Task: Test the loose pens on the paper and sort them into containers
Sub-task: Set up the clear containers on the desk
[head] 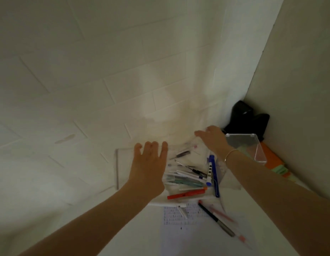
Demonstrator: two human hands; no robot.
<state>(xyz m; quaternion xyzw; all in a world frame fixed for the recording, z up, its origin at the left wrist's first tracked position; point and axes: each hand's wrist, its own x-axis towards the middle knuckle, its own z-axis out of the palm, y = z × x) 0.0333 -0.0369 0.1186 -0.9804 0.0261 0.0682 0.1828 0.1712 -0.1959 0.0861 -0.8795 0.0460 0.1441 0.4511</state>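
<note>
Left hand [148,164] spread flat, fingers straight and fanned, palm down over the left part of a clear tray [117,163]; whether pressing it or just hovering, cannot tell. Right hand [212,138] reaching further back, fingers extended and loosely open, at the far right corner of the same tray, gripping nothing visible. Thin bracelet [229,154] on the right wrist.

Heap of loose pens [186,179] lying between the two hands, in or on the tray: a red-orange pen [186,194] crosswise at the near edge, a blue pen [216,180] lengthwise on the right, a white marker with blue cap [209,171] just beside it. Nearer, on the white desk [68,182], a sheet of printed paper [180,218], with a dark pen [217,220] and a pink pen [225,217] lying slantwise beside it. Clear box-like container [243,144] tilted just right of the right wrist, above an orange object [273,157]. Black object [247,121] in the wall corner, blurred.
</note>
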